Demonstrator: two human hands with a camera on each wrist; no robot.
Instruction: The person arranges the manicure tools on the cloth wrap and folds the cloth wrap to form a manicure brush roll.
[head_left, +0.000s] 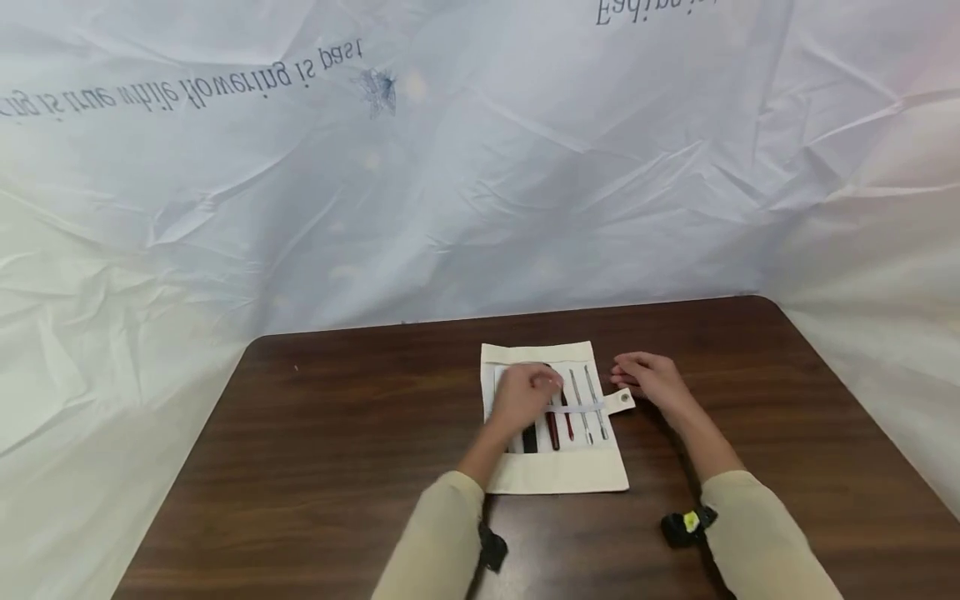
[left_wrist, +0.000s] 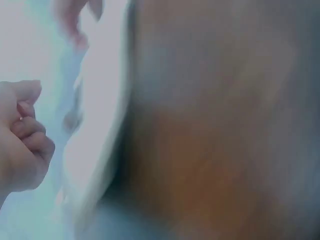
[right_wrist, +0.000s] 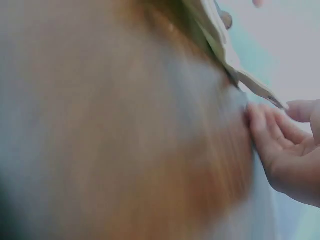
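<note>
A cream fabric tool pouch [head_left: 558, 475] lies unfolded on the table, with a snap tab [head_left: 621, 401] sticking out on its right. Slim metal tools [head_left: 581, 404] and dark red-handled tools [head_left: 552, 429] sit side by side under a pale strap [head_left: 573, 409]. Over the pouch's left part is my left hand [head_left: 522, 396], fingers curled in; nothing shows in its grasp, and it covers some contents. My right hand [head_left: 651, 379] is beside the tab, its fingers [right_wrist: 272, 127] extended and fairly straight. In the right wrist view the thumb appears close to the tab; contact is unclear.
The dark brown wooden table [head_left: 337, 433] extends around the pouch on all sides. A white printed sheet [head_left: 465, 183] hangs behind the table and along both sides. Black wrist devices [head_left: 686, 527] sit at both cuffs. Both wrist views are largely blurred.
</note>
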